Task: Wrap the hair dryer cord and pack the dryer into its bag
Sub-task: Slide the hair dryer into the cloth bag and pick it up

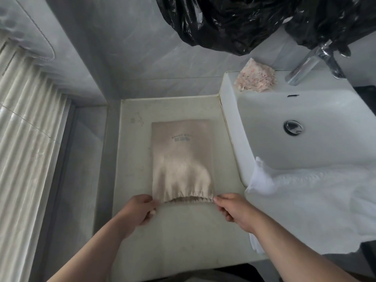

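Head view, left hand [138, 210] and right hand [234, 208], each grip pinching bag [181, 159] mouth

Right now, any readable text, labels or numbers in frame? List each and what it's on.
Beige drawstring bag: two short lines of dark print near its far end, upside down to the camera and too blurred to read.
White sink, faucet, black plastic bag, white towel: no text visible.
No numbers or signs anywhere else in view.
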